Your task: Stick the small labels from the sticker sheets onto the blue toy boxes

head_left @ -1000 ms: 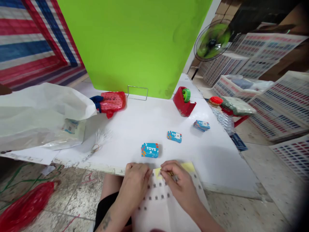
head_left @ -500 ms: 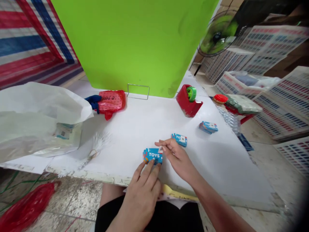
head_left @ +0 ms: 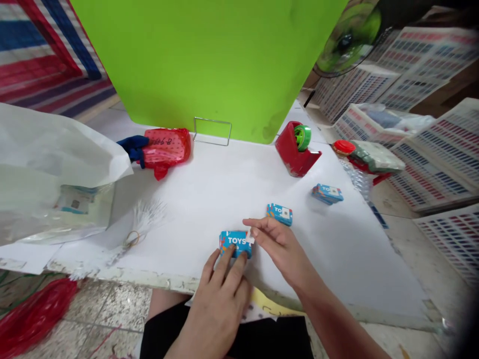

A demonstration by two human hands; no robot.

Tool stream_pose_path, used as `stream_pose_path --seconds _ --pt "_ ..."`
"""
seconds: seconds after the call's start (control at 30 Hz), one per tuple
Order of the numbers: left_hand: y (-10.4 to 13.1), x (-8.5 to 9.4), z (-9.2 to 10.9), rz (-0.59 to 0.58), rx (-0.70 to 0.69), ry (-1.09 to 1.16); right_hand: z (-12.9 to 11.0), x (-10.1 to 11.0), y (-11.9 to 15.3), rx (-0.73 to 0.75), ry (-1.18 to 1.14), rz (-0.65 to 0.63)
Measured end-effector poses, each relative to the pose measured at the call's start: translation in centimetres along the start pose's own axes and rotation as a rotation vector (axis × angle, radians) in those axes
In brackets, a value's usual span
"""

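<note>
Blue cards printed TOYS (head_left: 235, 241) lie in a stack near the table's front edge. The spread fingers of my left hand (head_left: 224, 291) rest on the stack's lower edge. My right hand (head_left: 282, 249) pinches a small white sticker (head_left: 250, 236) between thumb and finger at the stack's upper right corner. Just beyond my right hand is a second card stack (head_left: 280, 213) with a white sticker on top. Farther right stands a third stack (head_left: 328, 193), also with a white sticker.
A red tape dispenser (head_left: 298, 149) stands behind the stacks. At the left are a white plastic bag (head_left: 56, 169), a red package (head_left: 166, 147) and a bundle of white strings (head_left: 145, 219). A green board (head_left: 209, 65) rises at the back.
The camera view has shifted slightly. My right hand holds the white sticker a little lower against the stack's right corner, and my left hand stays on the cards.
</note>
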State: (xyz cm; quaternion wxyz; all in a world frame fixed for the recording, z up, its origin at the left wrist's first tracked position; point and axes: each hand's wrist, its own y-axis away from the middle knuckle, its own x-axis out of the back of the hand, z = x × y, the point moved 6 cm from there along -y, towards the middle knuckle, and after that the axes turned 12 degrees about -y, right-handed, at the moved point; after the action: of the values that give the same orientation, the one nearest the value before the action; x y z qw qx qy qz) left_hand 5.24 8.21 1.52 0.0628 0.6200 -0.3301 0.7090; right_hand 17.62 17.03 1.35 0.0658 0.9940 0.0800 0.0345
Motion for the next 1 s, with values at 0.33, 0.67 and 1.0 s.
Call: stream_pose_path --seconds 0.33,0.67,1.0 --pt "0.1 0.0 0.0 -0.027 0.023 0.003 1.3 -1.1 -0.2 -0.111 -0.053 -0.026" --pt "-0.6 0.4 0.1 -0.012 0.029 -0.029 0.7 -1.4 -0.1 -0.096 -0.011 -0.017" --pt "-0.9 0.7 0.0 0.006 0.047 -0.016 0.9 -1.5 -0.4 -0.072 0.013 -0.033"
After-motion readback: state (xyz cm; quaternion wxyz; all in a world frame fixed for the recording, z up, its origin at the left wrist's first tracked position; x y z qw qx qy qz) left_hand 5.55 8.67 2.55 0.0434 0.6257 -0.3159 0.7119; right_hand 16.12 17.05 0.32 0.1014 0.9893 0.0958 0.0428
